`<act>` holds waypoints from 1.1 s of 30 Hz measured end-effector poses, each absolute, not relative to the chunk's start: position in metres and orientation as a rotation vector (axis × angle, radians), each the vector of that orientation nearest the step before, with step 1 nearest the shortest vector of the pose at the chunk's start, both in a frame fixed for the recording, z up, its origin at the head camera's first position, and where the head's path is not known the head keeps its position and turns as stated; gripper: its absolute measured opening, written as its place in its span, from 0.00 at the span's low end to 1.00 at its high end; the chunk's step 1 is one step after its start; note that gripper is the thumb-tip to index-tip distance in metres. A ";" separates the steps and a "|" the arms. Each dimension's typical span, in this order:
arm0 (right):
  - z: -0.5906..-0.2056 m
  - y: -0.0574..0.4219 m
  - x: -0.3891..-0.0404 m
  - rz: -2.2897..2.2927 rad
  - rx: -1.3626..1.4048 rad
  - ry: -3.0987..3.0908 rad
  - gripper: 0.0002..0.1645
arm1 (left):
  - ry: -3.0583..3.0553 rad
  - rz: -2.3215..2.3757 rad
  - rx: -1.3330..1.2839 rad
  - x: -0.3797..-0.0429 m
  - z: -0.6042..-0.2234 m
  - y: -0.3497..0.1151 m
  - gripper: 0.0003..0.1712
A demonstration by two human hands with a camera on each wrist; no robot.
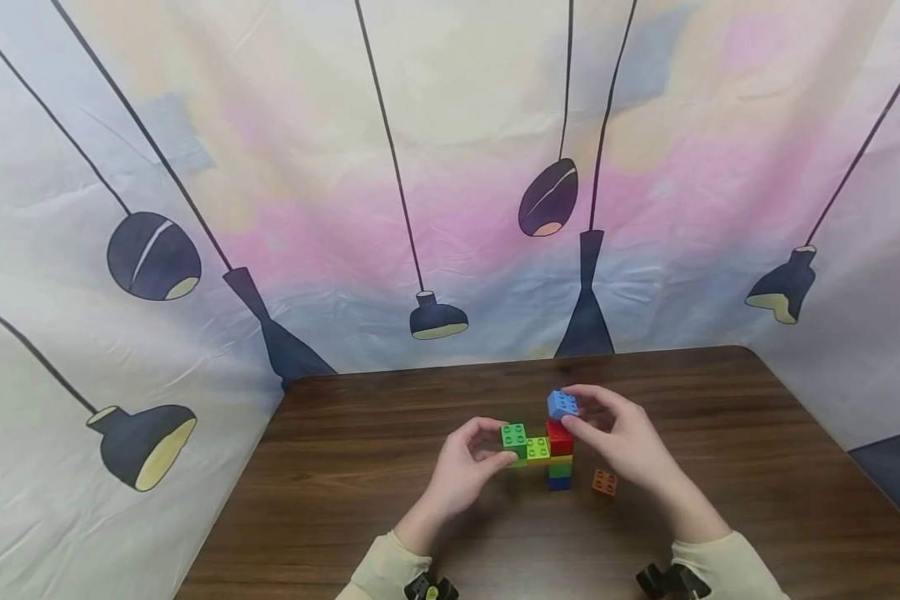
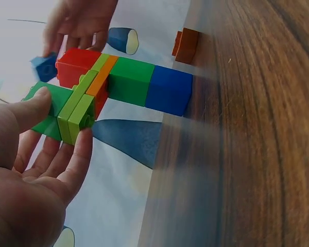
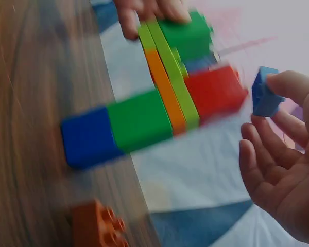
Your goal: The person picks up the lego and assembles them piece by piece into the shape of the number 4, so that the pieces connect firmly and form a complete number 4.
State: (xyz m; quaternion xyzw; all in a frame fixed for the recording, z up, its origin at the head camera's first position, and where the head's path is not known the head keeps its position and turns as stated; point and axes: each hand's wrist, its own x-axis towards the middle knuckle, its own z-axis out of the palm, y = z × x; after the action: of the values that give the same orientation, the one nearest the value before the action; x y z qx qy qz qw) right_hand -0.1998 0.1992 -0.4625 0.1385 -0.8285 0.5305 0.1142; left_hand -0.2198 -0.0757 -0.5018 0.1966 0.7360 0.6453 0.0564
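Note:
A stack of toy building blocks stands on the table, with a dark blue block (image 3: 90,136) at its base and a green block (image 3: 139,121) above that. Thin orange and lime plates (image 2: 74,108) jut out sideways over these. On top sit a red block (image 1: 559,439) and, at the overhanging end, another green block (image 1: 513,439). My left hand (image 1: 461,467) grips that upper green block between thumb and fingers. Just above the red block, my right hand (image 1: 626,433) pinches a light blue block (image 1: 562,404), apart from the red one in the right wrist view.
An orange block (image 1: 604,482) lies on the wooden table (image 1: 330,500), right of the stack's base. Behind the table hangs a cloth backdrop (image 1: 307,167) printed with lamps. Dark wrist cameras are strapped over both sleeves.

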 end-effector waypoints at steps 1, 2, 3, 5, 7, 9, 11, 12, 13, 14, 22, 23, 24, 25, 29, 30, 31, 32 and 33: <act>-0.462 0.194 -0.198 1.561 0.425 -2.416 0.23 | 2.233 1.963 0.593 -0.220 -0.502 -0.076 0.21; -0.462 0.190 -0.197 1.554 0.447 -2.407 0.23 | 2.230 1.972 0.593 -0.220 -0.503 -0.076 0.21; -0.462 0.186 -0.196 1.547 0.469 -2.395 0.24 | 2.232 1.977 0.590 -0.221 -0.503 -0.076 0.21; -0.463 0.179 -0.195 1.507 0.507 -2.379 0.25 | 2.227 1.995 0.587 -0.221 -0.504 -0.076 0.22; -0.463 0.173 -0.194 1.451 0.536 -2.369 0.26 | 2.225 2.014 0.582 -0.221 -0.504 -0.076 0.23; -0.465 0.169 -0.194 1.404 0.550 -2.360 0.27 | 2.221 2.033 0.576 -0.220 -0.504 -0.076 0.23; -0.466 0.166 -0.194 1.370 0.555 -2.356 0.27 | 2.212 2.052 0.571 -0.219 -0.504 -0.076 0.23; -0.467 0.165 -0.194 1.352 0.556 -2.356 0.26 | 2.211 2.057 0.571 -0.219 -0.504 -0.076 0.23; -0.468 0.164 -0.194 1.322 0.557 -2.357 0.26 | 2.207 2.060 0.570 -0.218 -0.503 -0.076 0.23; -0.469 0.164 -0.195 1.289 0.562 -2.355 0.26 | 2.204 2.062 0.571 -0.218 -0.503 -0.076 0.22; -0.469 0.159 -0.193 1.082 0.628 -2.299 0.27 | 2.213 2.050 0.597 -0.218 -0.503 -0.076 0.21; -0.469 0.159 -0.192 1.075 0.638 -2.294 0.26 | 2.216 2.047 0.602 -0.218 -0.503 -0.076 0.21; -0.469 0.158 -0.192 1.069 0.649 -2.290 0.26 | 2.219 2.045 0.607 -0.218 -0.503 -0.075 0.20; -0.469 0.157 -0.192 1.066 0.658 -2.290 0.26 | 2.219 2.043 0.612 -0.218 -0.503 -0.075 0.20; -0.471 0.155 -0.191 1.047 0.694 -2.300 0.26 | 2.208 2.037 0.629 -0.217 -0.502 -0.073 0.19; -0.471 0.155 -0.191 1.043 0.699 -2.303 0.26 | 2.207 2.034 0.633 -0.217 -0.502 -0.073 0.19; -0.471 0.155 -0.190 1.037 0.703 -2.306 0.26 | 2.205 2.033 0.637 -0.217 -0.501 -0.073 0.19; -0.472 0.154 -0.190 1.031 0.705 -2.307 0.26 | 2.208 2.029 0.638 -0.216 -0.501 -0.072 0.19; -0.472 0.154 -0.190 1.028 0.706 -2.308 0.26 | 2.210 2.026 0.642 -0.216 -0.500 -0.072 0.19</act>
State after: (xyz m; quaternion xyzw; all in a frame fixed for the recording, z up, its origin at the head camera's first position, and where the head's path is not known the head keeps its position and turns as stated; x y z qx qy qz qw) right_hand -0.1898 0.1540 -0.4720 0.2602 -0.8504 0.3787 0.2562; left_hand -0.2159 -0.0720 -0.5005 0.2092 0.7204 0.6602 0.0376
